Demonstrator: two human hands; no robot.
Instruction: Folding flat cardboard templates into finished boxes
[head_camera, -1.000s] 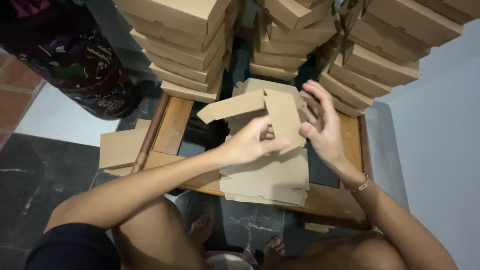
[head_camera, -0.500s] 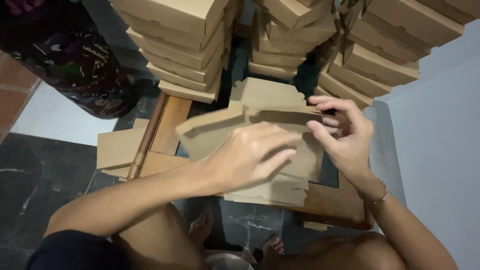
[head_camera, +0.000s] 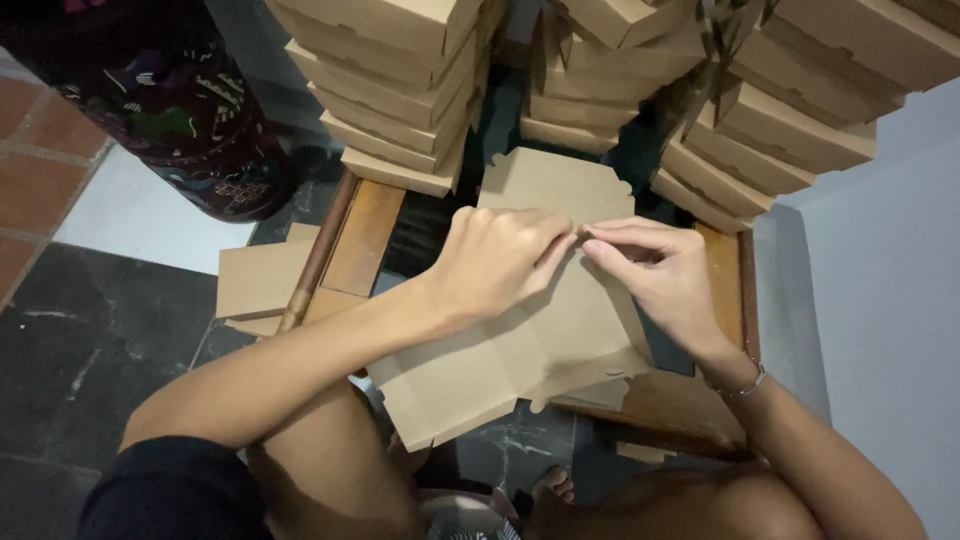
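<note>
Centre of the frame: an unfolded brown cardboard box blank (head_camera: 540, 350), lying flat and tilted, lower corner down toward bottom centre, upper scalloped flap up near the stacks. Resting on a low wooden table (head_camera: 365, 235), overhanging its near edge.

Left hand (head_camera: 495, 262) palm down on the blank just left of centre, fingers curled, thumb and forefinger pinched narrowly on a fold of the cardboard. Right hand (head_camera: 650, 275) just right of centre, fingertips narrowed to a pinch on the same fold, touching or nearly touching the left fingertips. Thin bracelet (head_camera: 748, 382) at the right wrist, lower right.

Across the top of the frame: three stacks of folded cardboard boxes (head_camera: 400, 90), leaning, reaching from upper left to upper right, with one stack at the upper right (head_camera: 790, 130) close beside the pale wall.

Left of the table, at mid-left: a few loose flat cardboard pieces (head_camera: 260, 280) on the dark stone floor (head_camera: 90, 350). Upper left: dark patterned fabric (head_camera: 170, 110) of another person, standing on red and pale tiles. Bottom of the frame: bare knees and toes, partly under the blank.
</note>
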